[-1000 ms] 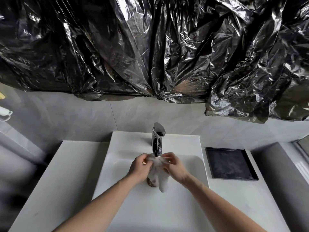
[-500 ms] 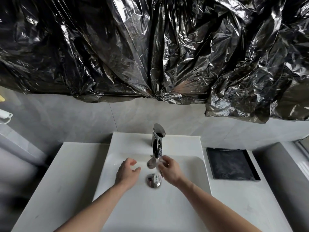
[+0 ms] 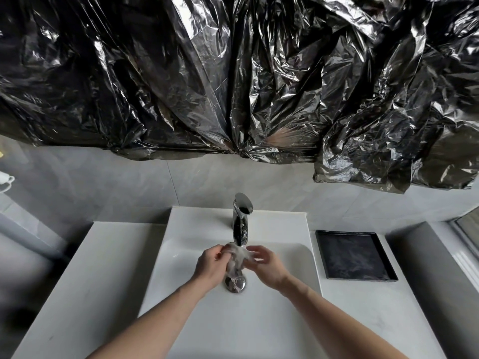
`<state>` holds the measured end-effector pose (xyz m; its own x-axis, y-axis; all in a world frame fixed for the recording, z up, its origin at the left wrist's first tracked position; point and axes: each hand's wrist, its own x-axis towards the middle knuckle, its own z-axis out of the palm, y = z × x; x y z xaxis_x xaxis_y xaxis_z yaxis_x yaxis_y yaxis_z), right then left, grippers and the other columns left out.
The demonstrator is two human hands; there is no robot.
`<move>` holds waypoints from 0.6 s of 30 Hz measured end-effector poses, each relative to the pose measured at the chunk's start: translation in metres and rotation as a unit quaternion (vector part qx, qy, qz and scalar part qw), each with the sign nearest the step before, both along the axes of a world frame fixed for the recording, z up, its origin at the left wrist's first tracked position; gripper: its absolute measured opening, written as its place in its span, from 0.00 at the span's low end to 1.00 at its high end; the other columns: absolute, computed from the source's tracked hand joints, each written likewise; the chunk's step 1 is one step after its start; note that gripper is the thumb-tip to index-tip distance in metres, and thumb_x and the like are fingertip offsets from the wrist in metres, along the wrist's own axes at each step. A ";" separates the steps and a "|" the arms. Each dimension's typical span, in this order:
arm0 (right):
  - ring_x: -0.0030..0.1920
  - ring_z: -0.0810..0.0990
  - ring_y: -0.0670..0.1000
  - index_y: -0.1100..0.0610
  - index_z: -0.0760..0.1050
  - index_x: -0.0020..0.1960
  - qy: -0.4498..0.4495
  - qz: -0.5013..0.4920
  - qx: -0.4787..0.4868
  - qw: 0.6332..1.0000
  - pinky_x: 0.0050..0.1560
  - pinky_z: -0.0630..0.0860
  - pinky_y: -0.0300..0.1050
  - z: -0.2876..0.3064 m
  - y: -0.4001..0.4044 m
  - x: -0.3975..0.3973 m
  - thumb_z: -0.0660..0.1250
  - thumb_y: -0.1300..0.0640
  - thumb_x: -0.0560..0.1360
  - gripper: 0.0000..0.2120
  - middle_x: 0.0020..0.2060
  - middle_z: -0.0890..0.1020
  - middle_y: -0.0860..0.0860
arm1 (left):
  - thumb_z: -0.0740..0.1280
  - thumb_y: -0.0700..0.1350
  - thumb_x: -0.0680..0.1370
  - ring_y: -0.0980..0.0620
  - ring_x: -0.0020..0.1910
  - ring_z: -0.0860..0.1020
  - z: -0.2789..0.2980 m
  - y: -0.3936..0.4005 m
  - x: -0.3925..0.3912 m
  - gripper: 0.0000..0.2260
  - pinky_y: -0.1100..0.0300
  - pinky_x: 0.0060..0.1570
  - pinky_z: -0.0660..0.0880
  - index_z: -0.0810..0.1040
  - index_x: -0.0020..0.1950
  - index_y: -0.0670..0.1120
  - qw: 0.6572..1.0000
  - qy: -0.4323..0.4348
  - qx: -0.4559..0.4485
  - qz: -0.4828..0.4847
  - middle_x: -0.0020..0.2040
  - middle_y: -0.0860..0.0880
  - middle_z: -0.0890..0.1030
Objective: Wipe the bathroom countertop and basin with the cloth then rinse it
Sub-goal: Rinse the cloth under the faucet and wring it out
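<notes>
Cloth (image 3: 237,259): bunched under tap (image 3: 241,224), above drain (image 3: 235,284); left hand (image 3: 211,265) pinches it, right hand (image 3: 267,265) grips opposite end, fingers curled.

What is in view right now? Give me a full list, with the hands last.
cloth: one, white, wet and bunched, held under the tap spout above the drain
tap: one, chrome, at the back middle of the basin
drain plug: one, chrome, on the basin floor below the cloth
basin: one, white, set in the middle of the countertop
countertop: one, white, on both sides of the basin
tray: one, black, flat on the countertop right of the basin
plastic sheeting: black, glossy, crumpled, hung across the wall above
wall tiles: grey, behind the basin
left hand: one, grip on the cloth
right hand: one, fingers on the cloth's right side
</notes>
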<state>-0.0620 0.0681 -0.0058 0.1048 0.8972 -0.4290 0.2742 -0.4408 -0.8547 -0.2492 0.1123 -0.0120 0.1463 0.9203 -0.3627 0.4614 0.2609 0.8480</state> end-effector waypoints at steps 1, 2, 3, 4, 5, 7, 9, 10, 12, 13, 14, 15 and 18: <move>0.46 0.86 0.43 0.53 0.79 0.64 0.015 -0.001 -0.010 1.000 0.52 0.80 0.42 -0.001 -0.003 -0.002 0.77 0.56 0.71 0.21 0.52 0.86 0.48 | 0.64 0.64 0.68 0.44 0.41 0.84 0.000 0.000 0.000 0.17 0.44 0.47 0.81 0.82 0.45 0.54 1.000 -0.015 -0.020 0.005 0.38 0.49 0.85; 0.45 0.85 0.40 0.51 0.80 0.63 0.027 0.003 -0.020 0.999 0.49 0.78 0.36 0.000 -0.006 -0.005 0.75 0.58 0.74 0.18 0.51 0.87 0.47 | 0.64 0.64 0.68 0.43 0.43 0.85 0.000 -0.001 0.001 0.17 0.44 0.48 0.82 0.83 0.45 0.53 0.998 -0.035 -0.041 0.013 0.39 0.48 0.86; 0.44 0.84 0.38 0.50 0.81 0.61 0.043 0.007 -0.029 0.999 0.46 0.75 0.32 0.001 -0.008 -0.008 0.72 0.61 0.75 0.16 0.49 0.87 0.45 | 0.65 0.62 0.70 0.42 0.44 0.85 0.004 -0.002 0.002 0.16 0.44 0.49 0.83 0.84 0.46 0.53 0.996 -0.054 -0.062 0.021 0.41 0.47 0.86; 0.43 0.83 0.36 0.50 0.81 0.59 0.059 0.016 -0.036 0.997 0.43 0.74 0.30 0.001 -0.008 -0.011 0.70 0.63 0.75 0.15 0.48 0.87 0.44 | 0.66 0.60 0.72 0.42 0.45 0.85 0.007 -0.003 0.004 0.15 0.45 0.48 0.84 0.85 0.46 0.52 0.994 -0.071 -0.077 0.029 0.42 0.46 0.86; 0.43 0.83 0.37 0.50 0.81 0.57 0.070 0.022 -0.041 0.996 0.42 0.74 0.29 0.002 -0.008 -0.013 0.68 0.66 0.75 0.16 0.47 0.86 0.44 | 0.66 0.57 0.74 0.43 0.45 0.85 0.013 -0.005 0.005 0.14 0.47 0.47 0.84 0.85 0.47 0.50 0.992 -0.081 -0.087 0.035 0.43 0.45 0.86; 0.44 0.84 0.41 0.54 0.80 0.57 0.085 0.038 -0.036 0.995 0.44 0.78 0.33 0.002 -0.007 -0.019 0.67 0.69 0.72 0.17 0.46 0.85 0.45 | 0.65 0.52 0.78 0.45 0.42 0.85 0.020 -0.007 0.006 0.13 0.50 0.45 0.84 0.85 0.47 0.45 0.987 -0.110 -0.113 0.038 0.42 0.44 0.85; 0.46 0.84 0.47 0.53 0.79 0.57 0.050 0.049 -0.018 0.997 0.49 0.82 0.45 -0.004 -0.004 -0.021 0.72 0.66 0.67 0.20 0.47 0.85 0.49 | 0.63 0.49 0.81 0.48 0.42 0.85 0.025 -0.008 0.005 0.13 0.49 0.50 0.83 0.84 0.51 0.43 0.981 -0.136 -0.139 0.013 0.44 0.44 0.85; 0.46 0.83 0.48 0.52 0.79 0.57 0.015 0.057 -0.012 0.998 0.53 0.83 0.50 -0.004 -0.002 -0.022 0.74 0.62 0.65 0.21 0.47 0.85 0.50 | 0.62 0.49 0.82 0.49 0.44 0.85 0.027 -0.009 0.005 0.13 0.49 0.52 0.81 0.84 0.53 0.44 0.978 -0.147 -0.149 -0.009 0.46 0.44 0.86; 0.43 0.81 0.46 0.49 0.79 0.52 -0.047 0.072 0.002 0.996 0.54 0.81 0.50 -0.010 0.002 -0.020 0.77 0.54 0.66 0.16 0.44 0.84 0.46 | 0.59 0.48 0.84 0.50 0.48 0.84 0.028 -0.009 0.002 0.14 0.53 0.52 0.80 0.84 0.56 0.46 0.972 -0.157 -0.165 -0.054 0.51 0.46 0.87; 0.40 0.79 0.45 0.49 0.78 0.47 -0.067 0.078 0.003 0.995 0.52 0.80 0.49 -0.011 0.005 -0.019 0.77 0.50 0.67 0.12 0.40 0.83 0.45 | 0.59 0.47 0.84 0.50 0.48 0.84 0.030 -0.010 0.000 0.14 0.55 0.49 0.80 0.84 0.57 0.45 0.971 -0.152 -0.170 -0.068 0.51 0.48 0.87; 0.38 0.77 0.45 0.49 0.77 0.43 -0.081 0.080 0.000 0.994 0.48 0.79 0.49 -0.006 0.005 -0.020 0.75 0.48 0.69 0.09 0.36 0.81 0.44 | 0.60 0.48 0.83 0.51 0.46 0.83 0.026 -0.009 -0.002 0.14 0.56 0.46 0.79 0.83 0.55 0.45 0.974 -0.132 -0.169 -0.073 0.50 0.48 0.86; 0.36 0.75 0.45 0.51 0.76 0.40 -0.091 0.078 -0.003 0.993 0.46 0.79 0.50 -0.002 0.005 -0.019 0.73 0.46 0.70 0.10 0.34 0.79 0.44 | 0.61 0.49 0.80 0.50 0.45 0.82 0.023 -0.008 -0.005 0.13 0.55 0.43 0.79 0.83 0.53 0.44 0.980 -0.098 -0.159 -0.072 0.49 0.48 0.85; 0.31 0.74 0.40 0.49 0.75 0.36 -0.112 0.086 -0.006 0.990 0.38 0.72 0.37 0.009 0.007 -0.016 0.70 0.49 0.74 0.10 0.30 0.77 0.42 | 0.63 0.50 0.73 0.48 0.49 0.81 0.009 -0.004 -0.015 0.16 0.50 0.52 0.79 0.82 0.57 0.49 0.991 0.094 -0.062 -0.075 0.54 0.48 0.80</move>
<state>-0.0782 0.0751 0.0033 0.0442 0.9049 -0.4234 0.5279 -0.3809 -0.7591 -0.2637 0.1085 -0.0027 0.1975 0.8400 -0.5053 0.6501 0.2736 0.7089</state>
